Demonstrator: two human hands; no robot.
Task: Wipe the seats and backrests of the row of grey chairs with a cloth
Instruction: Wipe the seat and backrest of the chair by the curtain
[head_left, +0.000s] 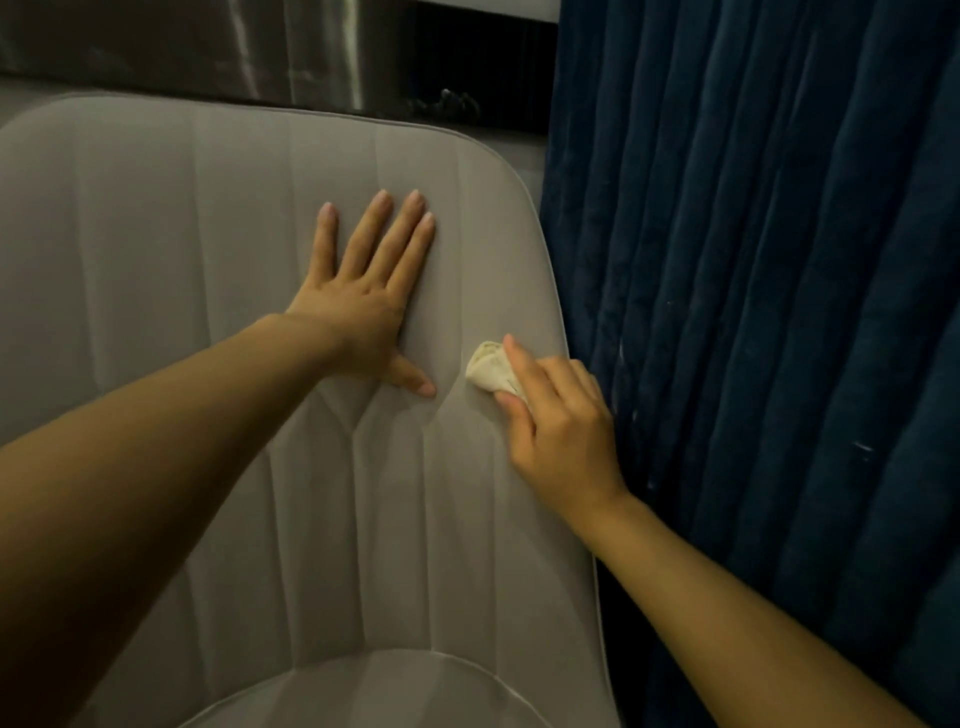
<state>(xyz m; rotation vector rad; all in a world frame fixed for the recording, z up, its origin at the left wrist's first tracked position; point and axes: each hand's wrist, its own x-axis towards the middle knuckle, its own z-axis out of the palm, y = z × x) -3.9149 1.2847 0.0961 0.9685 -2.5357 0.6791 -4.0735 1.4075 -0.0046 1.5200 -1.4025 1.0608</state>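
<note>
Centre frame: left hand (358, 306) flat, fingers spread, on grey chair backrest (156, 249); right hand (550, 415) pinches balled cloth (485, 366) vs backrest's right edge. Seat (395, 691), bottom of frame, prob. still to wipe.

Two bare forearms — left hand (358, 306), right hand (561, 431) — nails short and plain.
</note>
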